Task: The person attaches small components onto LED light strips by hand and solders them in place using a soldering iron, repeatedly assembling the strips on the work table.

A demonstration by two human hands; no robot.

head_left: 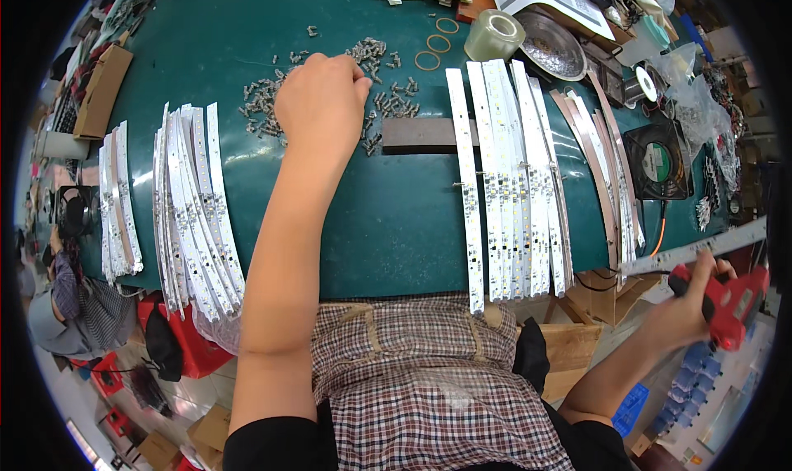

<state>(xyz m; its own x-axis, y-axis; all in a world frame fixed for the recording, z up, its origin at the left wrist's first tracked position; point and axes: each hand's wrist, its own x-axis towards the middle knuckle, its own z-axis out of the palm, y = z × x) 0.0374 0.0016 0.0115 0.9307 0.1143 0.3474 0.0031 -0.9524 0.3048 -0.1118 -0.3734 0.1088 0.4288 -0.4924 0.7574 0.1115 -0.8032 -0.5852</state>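
Observation:
My left hand (pixel 323 100) is over a pile of small metallic parts (pixel 264 108) on the green table, fingers curled down and mostly hidden beneath it. What they hold, if anything, does not show. Off the table's right front edge, my right hand (pixel 685 306) has its fingers closed on a long white LED strip board (pixel 734 240), which slants up to the right. Between the arms, a row of similar LED strip boards (pixel 505 223) lies partly across a dark grey bar (pixel 412 137). A further bundle of strips (pixel 194 215) lies left of my left forearm.
Behind my right hand shows a red plastic object (pixel 734 310); contact is unclear. Rubber bands (pixel 427 60), a tape roll (pixel 495 34) and a metal bowl (pixel 553 46) lie at the back. A black fan (pixel 657 162) stands right. Another person (pixel 70 298) sits at far left.

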